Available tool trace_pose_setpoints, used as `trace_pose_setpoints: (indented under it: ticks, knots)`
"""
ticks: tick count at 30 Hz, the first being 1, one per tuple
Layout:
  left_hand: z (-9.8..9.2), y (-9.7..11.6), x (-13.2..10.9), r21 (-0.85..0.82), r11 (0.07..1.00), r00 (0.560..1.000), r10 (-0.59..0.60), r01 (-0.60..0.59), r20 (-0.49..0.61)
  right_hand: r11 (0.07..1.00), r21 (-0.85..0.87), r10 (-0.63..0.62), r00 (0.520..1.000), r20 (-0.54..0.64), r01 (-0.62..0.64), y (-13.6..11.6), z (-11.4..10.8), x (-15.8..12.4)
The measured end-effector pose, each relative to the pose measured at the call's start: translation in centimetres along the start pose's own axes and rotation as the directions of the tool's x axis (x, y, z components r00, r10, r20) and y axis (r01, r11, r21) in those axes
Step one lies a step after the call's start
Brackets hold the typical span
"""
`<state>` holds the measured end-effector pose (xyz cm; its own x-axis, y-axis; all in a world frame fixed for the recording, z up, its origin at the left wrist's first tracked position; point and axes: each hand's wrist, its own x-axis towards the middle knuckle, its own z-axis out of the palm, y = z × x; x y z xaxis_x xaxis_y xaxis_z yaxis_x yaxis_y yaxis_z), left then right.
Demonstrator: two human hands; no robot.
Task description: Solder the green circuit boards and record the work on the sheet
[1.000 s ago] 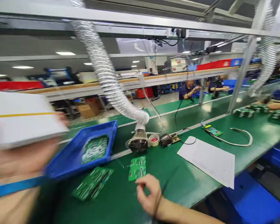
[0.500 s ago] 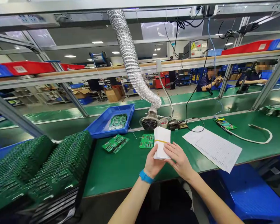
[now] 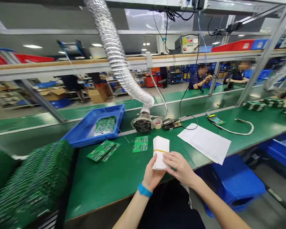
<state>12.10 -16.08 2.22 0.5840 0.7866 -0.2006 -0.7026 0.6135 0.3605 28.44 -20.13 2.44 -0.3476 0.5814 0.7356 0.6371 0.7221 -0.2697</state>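
A thick stack of white paper slips with a yellow rubber band across its middle is held just above the table's front edge. My left hand, with a blue wristband, grips the stack from below and the left, thumb along its side. From the right, my right hand is closed on the lower right edge, fingers lying over the front. Beyond the stack to the left, a green circuit board lies flat. Farther left, several overlapping circuit boards rest on the green tabletop.
Racked circuit boards fill the left side. Behind stands a blue tray holding boards. A silver duct hangs down to a fan. Printed sheets and a white cable lie right. A blue stool stands below.
The view has swung to the right, so more of the right side shows. Both hands stay on the stack of paper slips, which appears slightly lower in the picture.
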Motion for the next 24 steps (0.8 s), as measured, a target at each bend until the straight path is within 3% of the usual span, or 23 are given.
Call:
trace_pose_setpoints:
  ticks: [4,8,13,19,24]
  knots:
    - [-0.2,-0.2,-0.1,-0.018,0.999,0.999,-0.043,0.042,-0.02,0.994,-0.107,-0.021,0.998,-0.067,0.013,-1.1,0.6,-0.2]
    - [-0.5,-0.2,-0.3,-0.041,0.996,0.996,-0.082,0.081,-0.021,0.991,-0.09,0.083,0.986,-0.147,-0.097,-1.5,0.9,-0.2]
    - [-1.3,0.1,-0.7,-0.062,0.995,0.997,-0.079,0.078,-0.023,0.962,0.117,0.259,0.958,-0.125,-0.245,-1.4,0.9,0.5]
    - [-1.0,0.2,-2.0,-0.042,0.997,0.993,-0.065,0.061,-0.099,0.893,0.323,0.353,0.933,-0.066,-0.314,-1.8,1.3,0.6]
    - [-0.9,0.3,-2.3,-0.033,0.997,0.995,-0.066,0.064,-0.077,0.719,0.49,0.543,0.838,0.049,-0.494,-1.8,1.5,0.4]
